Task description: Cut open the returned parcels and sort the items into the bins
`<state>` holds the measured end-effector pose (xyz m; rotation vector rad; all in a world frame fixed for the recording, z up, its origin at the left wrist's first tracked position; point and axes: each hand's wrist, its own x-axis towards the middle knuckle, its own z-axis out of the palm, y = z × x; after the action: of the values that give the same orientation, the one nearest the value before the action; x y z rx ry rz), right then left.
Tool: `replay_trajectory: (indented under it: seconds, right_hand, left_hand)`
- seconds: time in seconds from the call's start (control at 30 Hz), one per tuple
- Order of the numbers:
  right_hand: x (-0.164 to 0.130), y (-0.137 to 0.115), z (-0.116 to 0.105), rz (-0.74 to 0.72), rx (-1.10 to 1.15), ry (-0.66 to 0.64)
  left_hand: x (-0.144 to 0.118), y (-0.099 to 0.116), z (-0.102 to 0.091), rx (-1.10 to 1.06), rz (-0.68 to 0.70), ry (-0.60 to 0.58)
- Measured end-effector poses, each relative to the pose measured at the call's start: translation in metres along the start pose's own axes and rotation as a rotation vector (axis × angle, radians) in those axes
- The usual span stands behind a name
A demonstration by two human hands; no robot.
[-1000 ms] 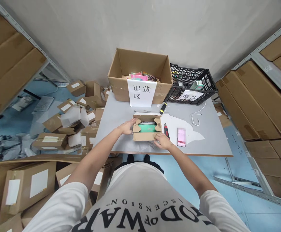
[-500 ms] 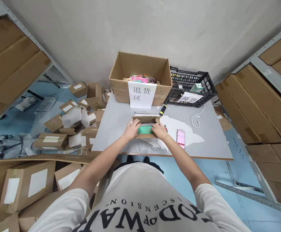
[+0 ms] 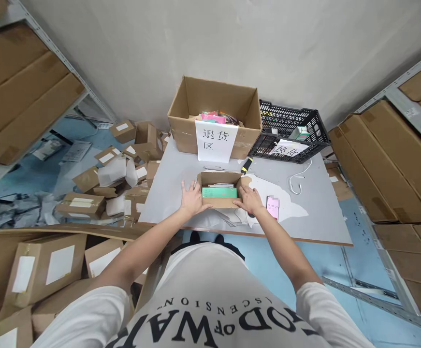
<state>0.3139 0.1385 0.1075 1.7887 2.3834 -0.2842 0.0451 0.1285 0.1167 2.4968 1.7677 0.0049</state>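
Two bare arms reach out from a white T-shirt with dark lettering (image 3: pixel 210 314) to a grey table (image 3: pixel 181 169). On its near part lies one small open box (image 3: pixel 219 203), and the two hands flank it. The left hand (image 3: pixel 192 199) lies flat against the box's left end, fingers spread, its grip apart and closed on nothing. The right hand (image 3: pixel 250 200) presses the right end, where one flap (image 3: pixel 245 182) is folded outward; its fingers are loosely spread too, holding nothing. Inside the box sits one green pack (image 3: pixel 219 192) with something pale behind it, too small to make out. White paper (image 3: pixel 268 186) spreads under and to the right of the box.

Just right of the right hand lies one phone (image 3: pixel 272 208), screen up. Beyond it curls one white cable (image 3: pixel 299 176). One tool with a yellow and black handle (image 3: pixel 245 165) lies just behind the box.

At the far edge stand two containers side by side: one large carton (image 3: pixel 215 113), open, with colourful packets in it and a white sign (image 3: pixel 215 141) hung on its front, and one black crate (image 3: pixel 292 125) with a second sign (image 3: pixel 286 149).

On the blue floor to the left lie many small cartons with white labels (image 3: pixel 79 205), too jumbled to count. Shelves of big cartons stand on both sides.
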Motion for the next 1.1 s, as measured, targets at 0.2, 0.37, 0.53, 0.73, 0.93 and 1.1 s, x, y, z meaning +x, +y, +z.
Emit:
replay_trajectory:
  seconds: [0.2,0.37,0.53,0.73,0.93,1.1]
  right_hand:
    - [-0.006,0.008,0.038,0.023,0.135,-0.036]
    - [-0.01,0.009,0.056,-0.006,0.227,0.017]
    - [-0.008,0.01,0.039,-0.009,0.139,0.054]
    - [0.019,-0.004,-0.003,-0.179,-0.166,0.089]
    - [0.062,-0.029,-0.007,-0.314,-0.385,-0.273]
    - [0.073,-0.026,0.005,-0.293,-0.413,-0.37]
  left_hand:
    - [-0.006,0.001,0.024,0.04,-0.157,-0.097]
    - [-0.01,0.002,0.037,-0.012,-0.182,-0.105]
    - [-0.01,-0.002,0.041,-0.079,-0.192,-0.05]
    - [-0.016,-0.004,0.046,-0.162,-0.154,-0.001]
    - [-0.02,0.001,0.044,-0.174,-0.147,-0.012]
    - [-0.02,0.002,0.04,-0.169,-0.141,-0.046]
